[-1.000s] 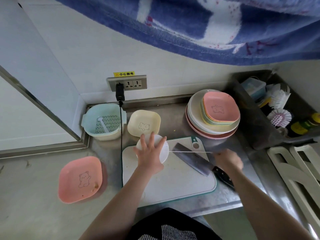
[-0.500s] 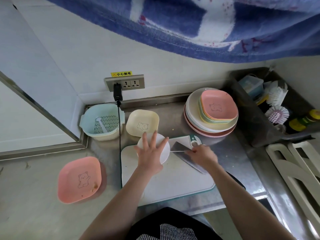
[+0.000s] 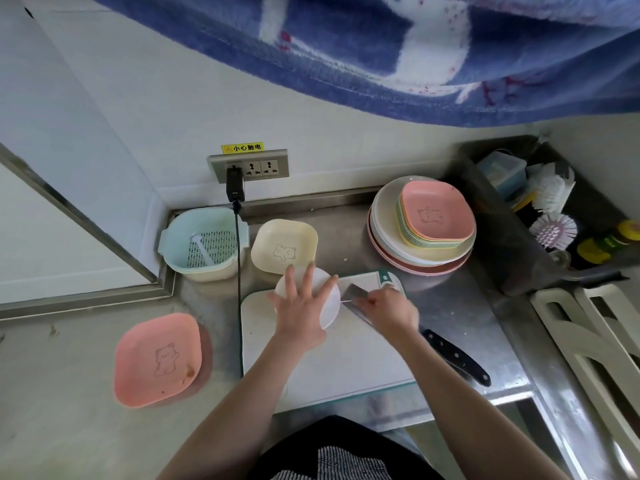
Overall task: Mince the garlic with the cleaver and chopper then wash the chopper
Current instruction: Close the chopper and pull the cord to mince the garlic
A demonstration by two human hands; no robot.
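Steel worktop (image 3: 450, 306) carries our cutting board (image 3: 346, 355); on it, our left hand (image 3: 301, 306) spreads flat over the chopper (image 3: 329, 303), steadying it, while our right hand (image 3: 391, 310) pinches its pull-cord beside the cleaver (image 3: 450, 353).

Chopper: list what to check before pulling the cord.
1. Left hand pressing flat on the chopper: ok.
2. Chopper sits on the board, at its far left corner: ok.
3. Right hand closed at the cord, a short stretch showing: ok.
4. Pull path clear: not ok, the cleaver lies under the right hand.
5. Garlic fine enough: cannot tell, the chopper's top and the left hand hide it.
6. Cable clear of both hands, along the board's left edge: ok.
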